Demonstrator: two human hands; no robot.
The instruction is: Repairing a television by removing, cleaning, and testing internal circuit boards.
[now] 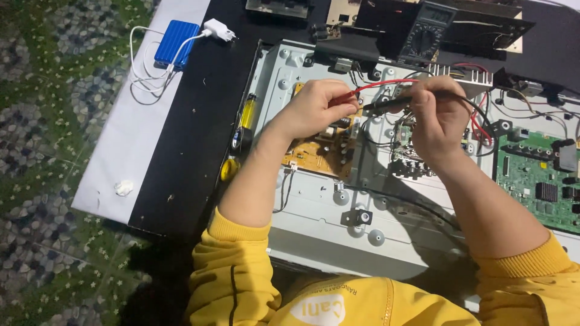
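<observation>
At frame centre, over grey metal chassis (314,205): left hand (317,108) pinching red probe (344,98) above brown circuit board (323,151); right hand (438,115) pinching black probe (386,105). Upper frame: multimeter (428,30). Upper left, on the surface (187,133): blue power bank (175,43).

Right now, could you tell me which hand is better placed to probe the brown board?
Likely the left hand: it holds the red probe directly over the brown board; the right hand is further off.
</observation>
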